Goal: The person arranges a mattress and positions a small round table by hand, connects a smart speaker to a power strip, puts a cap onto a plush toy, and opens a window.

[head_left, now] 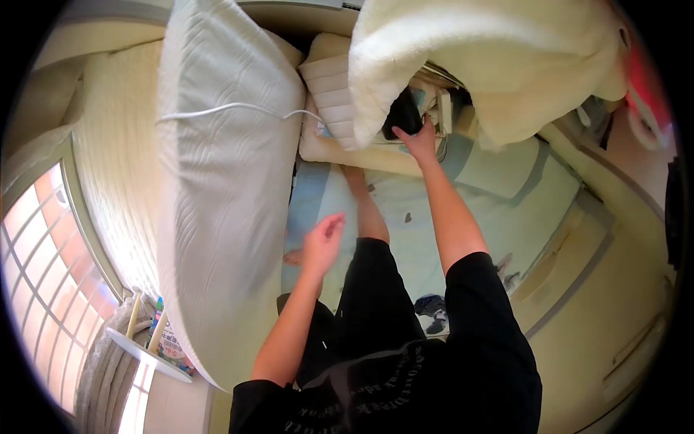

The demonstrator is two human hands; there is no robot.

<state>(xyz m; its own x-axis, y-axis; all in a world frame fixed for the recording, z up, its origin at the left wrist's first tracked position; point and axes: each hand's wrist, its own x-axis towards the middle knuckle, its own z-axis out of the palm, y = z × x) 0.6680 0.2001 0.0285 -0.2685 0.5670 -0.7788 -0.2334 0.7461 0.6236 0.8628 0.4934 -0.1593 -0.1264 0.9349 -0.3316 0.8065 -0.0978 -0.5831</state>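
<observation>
My right hand reaches forward and grips a dark, black object whose exact kind I cannot make out. It sits among several small items beneath a draped cream fleece blanket. My left hand hangs in the air over the bed, fingers curled in, with nothing visible in it. To its left stands a white quilted mattress, propped on its side. A white cable runs across the mattress to a cream padded cushion.
Below me lies a pale green and blue bed sheet with a small dark spot on it. A barred window and a white shelf with a colourful package are at lower left. Dark cloth lies near my legs.
</observation>
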